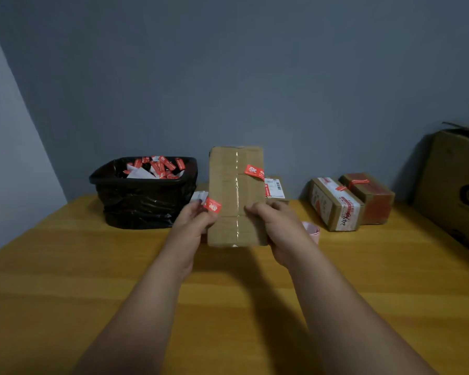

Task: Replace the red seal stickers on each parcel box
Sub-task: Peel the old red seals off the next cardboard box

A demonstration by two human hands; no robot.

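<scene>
Cardboard parcel box (237, 196) upright, lengthwise vertical

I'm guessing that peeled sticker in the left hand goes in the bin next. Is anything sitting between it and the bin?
Nothing visible. The left hand pinches the red seal sticker just right of the black-lined bin, with only open air between them. The parcel box stands on the sticker's other side.

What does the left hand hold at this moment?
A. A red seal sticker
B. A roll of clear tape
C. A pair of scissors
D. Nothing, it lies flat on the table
A: the left hand pinches a red seal sticker at the left edge of the tall cardboard box, which the right hand steadies.
</scene>
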